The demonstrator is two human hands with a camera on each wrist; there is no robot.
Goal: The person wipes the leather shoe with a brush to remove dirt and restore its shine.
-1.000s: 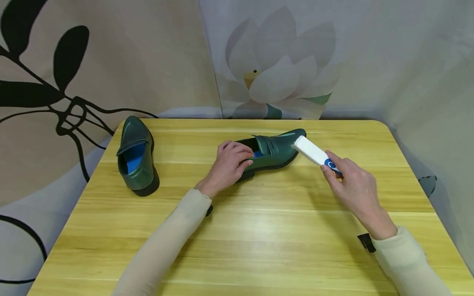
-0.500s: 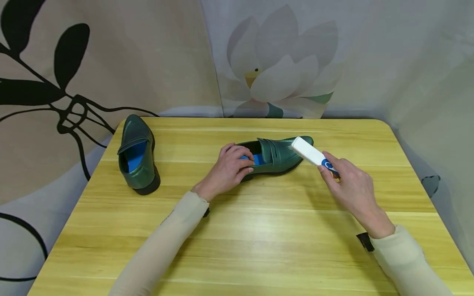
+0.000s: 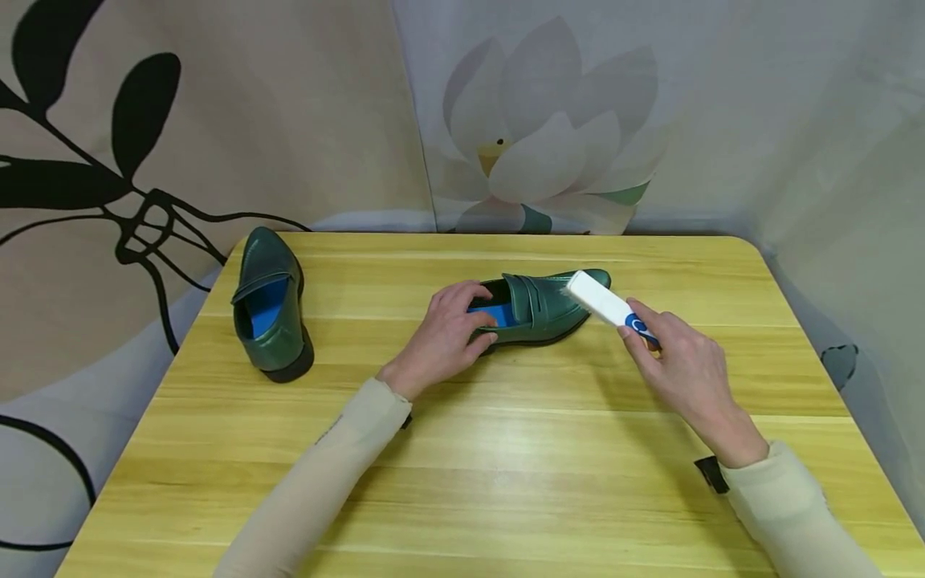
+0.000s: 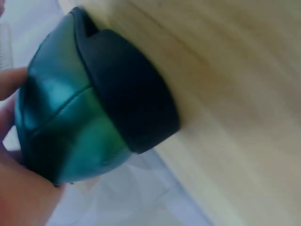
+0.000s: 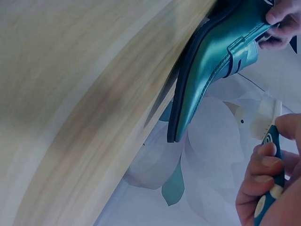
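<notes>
Pinching flat white brush [image 3: 603, 299] (right grip [image 3: 688, 369]), green leather loafer [image 3: 555, 311] (left grip [image 3: 446, 333]); may skid toward far desk edge [image 3: 390, 242] if loosened.

Beneath the hands [image 3: 444, 333] spreads a yellowish wood-grain counter [image 3: 578, 514], softly glossed by light. Beyond them hangs pale fabric [image 3: 730, 96] printed with a greyish flower [image 3: 564, 120]; to their left, beige fabric [image 3: 318, 104] carries black leaves [image 3: 147, 112].
</notes>
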